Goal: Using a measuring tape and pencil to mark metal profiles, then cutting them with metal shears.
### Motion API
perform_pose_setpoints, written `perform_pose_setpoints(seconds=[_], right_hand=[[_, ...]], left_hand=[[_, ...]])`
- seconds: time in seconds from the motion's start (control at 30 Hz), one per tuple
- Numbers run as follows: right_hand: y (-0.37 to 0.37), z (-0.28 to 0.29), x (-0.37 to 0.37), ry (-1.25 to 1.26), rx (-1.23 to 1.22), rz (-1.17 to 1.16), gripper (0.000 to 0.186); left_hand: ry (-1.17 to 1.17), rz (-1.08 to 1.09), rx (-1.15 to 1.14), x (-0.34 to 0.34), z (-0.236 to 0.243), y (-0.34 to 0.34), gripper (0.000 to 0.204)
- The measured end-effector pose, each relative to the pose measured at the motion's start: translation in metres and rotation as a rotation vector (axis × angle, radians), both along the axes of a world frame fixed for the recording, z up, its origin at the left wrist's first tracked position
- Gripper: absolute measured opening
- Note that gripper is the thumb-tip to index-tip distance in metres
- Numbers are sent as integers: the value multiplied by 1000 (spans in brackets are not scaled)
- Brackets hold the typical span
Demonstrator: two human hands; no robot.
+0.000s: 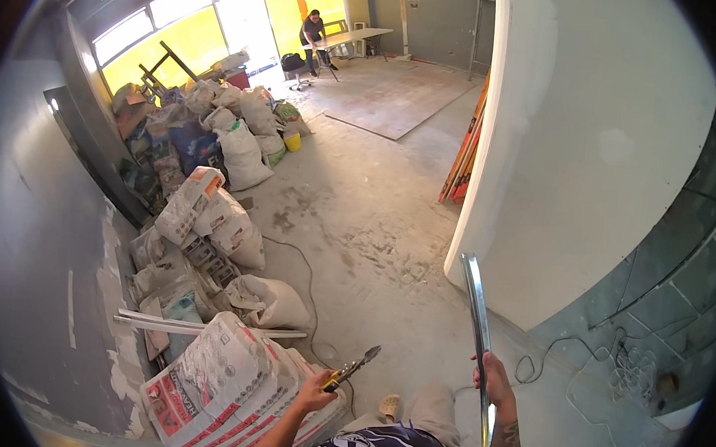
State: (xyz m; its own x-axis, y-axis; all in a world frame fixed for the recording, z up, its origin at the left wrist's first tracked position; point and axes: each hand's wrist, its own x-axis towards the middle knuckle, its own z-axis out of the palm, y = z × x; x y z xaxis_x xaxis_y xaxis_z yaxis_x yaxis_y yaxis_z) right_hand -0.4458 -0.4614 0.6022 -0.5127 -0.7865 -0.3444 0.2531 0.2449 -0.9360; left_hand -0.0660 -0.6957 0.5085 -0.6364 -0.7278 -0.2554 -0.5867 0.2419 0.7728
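Observation:
My left hand [315, 391] is closed on metal snips [347, 372] with black and yellow handles, held above a stack of white and red paper sacks [209, 382]. My right hand [492, 379] grips a long shiny metal channel [473, 292], which stands upright beside the curved edge of a white wall. A tan shoe [389, 406] shows on the dusty floor below my body.
Piled sacks [244, 147] and pale strips [155, 322] line the left wall. A white partition [583, 155] is on the right, with orange-red lengths [465, 148] leaning behind it and cables [635, 380] beside it. A person [311, 32] bends at a long table [365, 34] near yellow-covered windows.

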Motion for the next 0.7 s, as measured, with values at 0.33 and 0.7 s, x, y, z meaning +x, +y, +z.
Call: perform_pose_setpoints(seconds=[0.33, 0.7], right_hand=[[-87, -34, -89, 13, 37, 123, 62], [-95, -28, -199, -37, 19, 14, 63]], left_hand=[[52, -43, 233, -116, 4, 1, 54], [217, 728, -72, -229, 130, -385, 33]])
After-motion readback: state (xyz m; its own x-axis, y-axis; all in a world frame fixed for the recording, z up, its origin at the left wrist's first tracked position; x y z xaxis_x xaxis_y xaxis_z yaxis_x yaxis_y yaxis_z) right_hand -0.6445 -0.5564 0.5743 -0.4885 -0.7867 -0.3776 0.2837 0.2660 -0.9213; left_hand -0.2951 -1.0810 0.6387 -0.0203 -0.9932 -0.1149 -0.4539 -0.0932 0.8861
